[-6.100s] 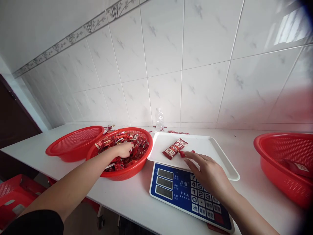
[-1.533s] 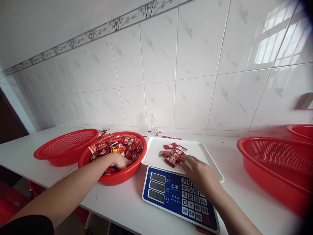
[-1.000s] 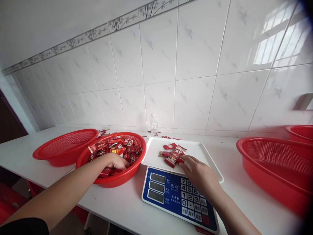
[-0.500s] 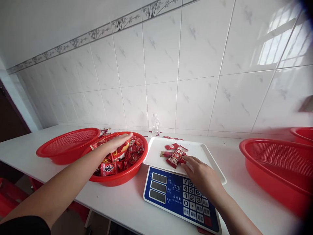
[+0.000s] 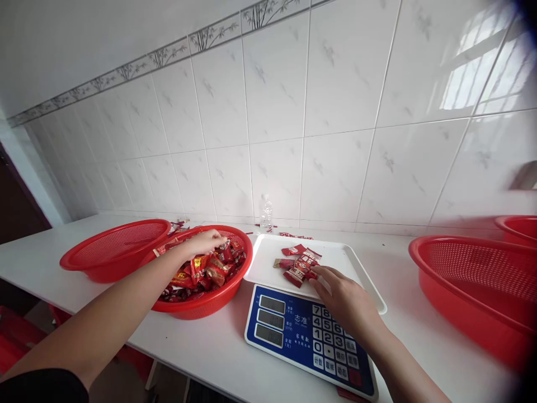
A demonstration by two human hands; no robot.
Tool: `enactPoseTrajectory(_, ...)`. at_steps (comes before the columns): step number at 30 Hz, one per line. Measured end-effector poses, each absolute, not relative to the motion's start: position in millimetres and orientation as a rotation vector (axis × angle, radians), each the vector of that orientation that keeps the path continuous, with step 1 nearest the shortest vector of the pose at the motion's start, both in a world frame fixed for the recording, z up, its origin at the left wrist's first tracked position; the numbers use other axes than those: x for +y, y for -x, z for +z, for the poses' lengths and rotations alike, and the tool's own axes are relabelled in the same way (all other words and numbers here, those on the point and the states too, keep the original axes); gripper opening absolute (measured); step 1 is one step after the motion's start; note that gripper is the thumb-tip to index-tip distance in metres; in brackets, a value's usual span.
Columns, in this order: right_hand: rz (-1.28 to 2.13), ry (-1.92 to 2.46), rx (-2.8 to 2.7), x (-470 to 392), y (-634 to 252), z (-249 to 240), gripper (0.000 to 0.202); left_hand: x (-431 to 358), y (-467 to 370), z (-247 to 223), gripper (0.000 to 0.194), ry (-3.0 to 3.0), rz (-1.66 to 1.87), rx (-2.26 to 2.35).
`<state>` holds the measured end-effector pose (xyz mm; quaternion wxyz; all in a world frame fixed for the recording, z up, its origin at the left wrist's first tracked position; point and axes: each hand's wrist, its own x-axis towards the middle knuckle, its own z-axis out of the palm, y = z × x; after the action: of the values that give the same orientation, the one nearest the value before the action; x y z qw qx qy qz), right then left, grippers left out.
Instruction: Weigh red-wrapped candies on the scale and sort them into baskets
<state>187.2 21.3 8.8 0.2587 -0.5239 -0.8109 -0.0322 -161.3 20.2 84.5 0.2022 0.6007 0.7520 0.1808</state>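
Note:
My left hand [image 5: 205, 242] is over the red basket [image 5: 197, 308] of small wrapped snacks [image 5: 210, 267], at its far side. Its fingers curl downward and look closed; whatever they hold is hidden. On the white tray [image 5: 260, 254] of a blue-fronted digital scale [image 5: 285, 330] lie several red snack packets [image 5: 302, 263] in a loose heap. My right hand [image 5: 342, 291] reaches in from the right above the keypad, its thumb and fingertips closed around the end of a red packet at the heap's near right side.
Left of the filled basket stands another red basket [image 5: 113, 246]. A large red basket [image 5: 474, 285] is at the right, with one more [image 5: 520, 226] behind it. A clear plastic bottle [image 5: 266, 214] stands by the tiled wall [image 5: 277, 168], behind the tray.
My left hand has gone from stretched flat above the snacks to curled fingers at the basket's far side. The snacks beneath have shifted. My right hand has stayed at the packets.

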Motion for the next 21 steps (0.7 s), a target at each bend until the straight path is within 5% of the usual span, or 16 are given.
enactPoseTrajectory(7,-0.108,1.421,-2.220,21.0,-187.1,8.6,0.032,1.2,150.0,85.0,0.027,-1.774,-0.051,1.930)
enactPoseTrajectory(13,-0.085,1.416,-2.213,21.2,-187.1,8.6,0.033,-3.3,146.9,80.5,0.038,-1.718,-0.042,1.831)
enactPoseTrajectory(17,-0.083,1.416,-2.201,21.6,-187.0,8.0,0.033,1.6,151.1,59.2,0.015,-1.722,-0.043,1.876)
enactPoseTrajectory(21,-0.061,1.415,-2.205,21.4,-186.9,8.3,0.034,8.0,157.9,39.8,0.012,-1.775,0.051,1.905)
